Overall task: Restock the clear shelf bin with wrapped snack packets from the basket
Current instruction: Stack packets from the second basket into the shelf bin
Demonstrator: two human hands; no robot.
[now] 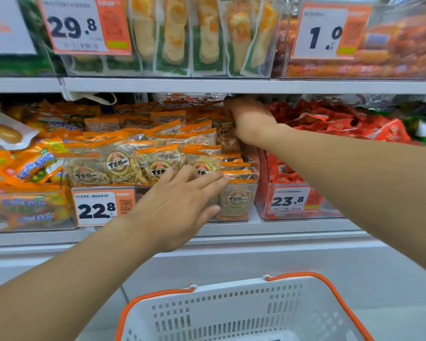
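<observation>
Clear bin [236,212] brims with orange-edged snack packets [158,163]; basket [231,308] below.

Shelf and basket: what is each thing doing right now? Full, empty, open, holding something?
Clear shelf bin: packed with orange-topped snack packets, heaped above its rim.
Right hand: reaches to the bin's back, fingers curled round a packet.
Left hand: fingers straight, resting on the front packets.
Basket: below the shelf; the visible part holds no packets.
Red packet bin: full.
</observation>
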